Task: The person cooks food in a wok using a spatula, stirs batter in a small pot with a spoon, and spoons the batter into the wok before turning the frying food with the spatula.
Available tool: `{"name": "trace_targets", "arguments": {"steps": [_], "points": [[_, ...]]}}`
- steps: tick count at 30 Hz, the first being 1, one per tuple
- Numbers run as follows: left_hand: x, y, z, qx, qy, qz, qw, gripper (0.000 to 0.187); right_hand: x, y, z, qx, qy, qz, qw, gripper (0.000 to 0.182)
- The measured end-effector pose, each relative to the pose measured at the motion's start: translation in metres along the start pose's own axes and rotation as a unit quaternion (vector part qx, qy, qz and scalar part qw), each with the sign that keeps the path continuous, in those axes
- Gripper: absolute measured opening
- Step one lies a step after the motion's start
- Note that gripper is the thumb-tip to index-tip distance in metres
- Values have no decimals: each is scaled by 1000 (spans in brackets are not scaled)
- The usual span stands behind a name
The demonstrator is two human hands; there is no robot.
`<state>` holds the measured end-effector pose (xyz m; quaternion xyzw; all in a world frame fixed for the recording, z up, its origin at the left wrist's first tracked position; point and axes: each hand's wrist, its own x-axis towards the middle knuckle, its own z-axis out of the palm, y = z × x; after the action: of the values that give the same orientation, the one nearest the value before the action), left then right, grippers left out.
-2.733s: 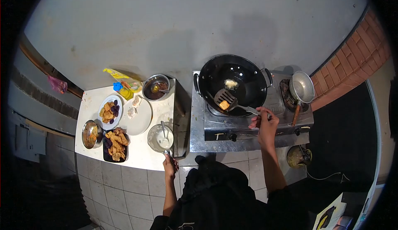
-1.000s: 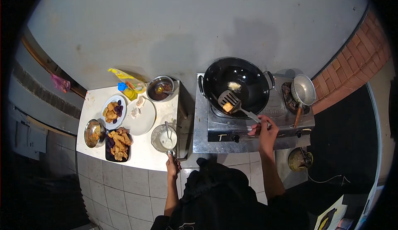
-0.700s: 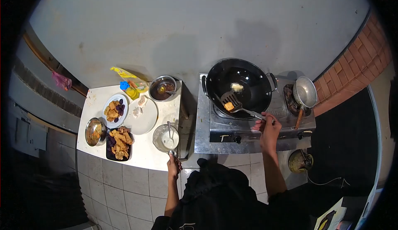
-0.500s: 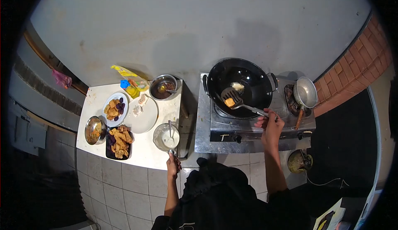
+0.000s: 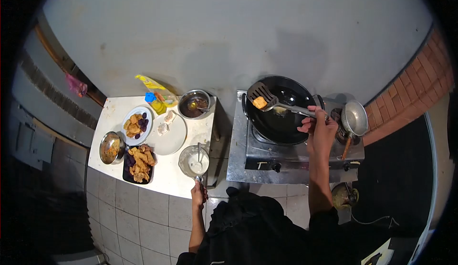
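My right hand (image 5: 318, 126) is closed around the handle of a slotted spatula (image 5: 286, 106). On its dark blade rests one golden fried piece (image 5: 259, 102), held up over the left rim of a black wok (image 5: 296, 132). A paler piece (image 5: 281, 111) lies in the oil, partly hidden behind the spatula handle. Down at the table's front edge, my left hand (image 5: 199, 193) grips the handle of a saucepan (image 5: 183, 162). White batter and a spoon (image 5: 199, 153) are inside that saucepan.
The wok sits on a steel gas stove (image 5: 238, 162), with a small metal pot (image 5: 355, 114) at its right. On the white table (image 5: 167, 181) are a plate (image 5: 174, 143) with two whitish pieces, a plate of fried food (image 5: 131, 126), a black tray (image 5: 139, 165), bowls and a yellow bottle (image 5: 156, 105).
The spatula with the golden piece has risen from inside the wok to over its left rim. My left hand still holds the saucepan. The view has shifted slightly.
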<state>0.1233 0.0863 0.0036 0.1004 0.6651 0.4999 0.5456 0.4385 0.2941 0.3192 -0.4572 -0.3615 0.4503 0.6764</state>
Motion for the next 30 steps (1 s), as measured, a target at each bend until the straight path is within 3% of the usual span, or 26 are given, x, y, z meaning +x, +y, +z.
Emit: {"name": "trace_targets", "arguments": {"steps": [8, 16, 19, 24, 30], "points": [[-4, 2, -13, 16, -3, 27, 1000, 59, -3, -1, 66, 30, -100, 52, 993, 25], [-9, 5, -30, 43, 31, 3, 999, 56, -30, 46, 136, 63, -186, 136, 971, 22], [-4, 0, -42, 62, 26, 51, 996, 56, -47, 66, 161, 56, -197, 152, 967, 22], [-5, 14, -69, 79, -26, -4, 997, 58, -84, 100, 201, 57, -223, 176, 957, 23], [0, 33, -101, 87, -106, -9, 990, 55, -139, 164, 257, 34, -255, 202, 945, 21]]}}
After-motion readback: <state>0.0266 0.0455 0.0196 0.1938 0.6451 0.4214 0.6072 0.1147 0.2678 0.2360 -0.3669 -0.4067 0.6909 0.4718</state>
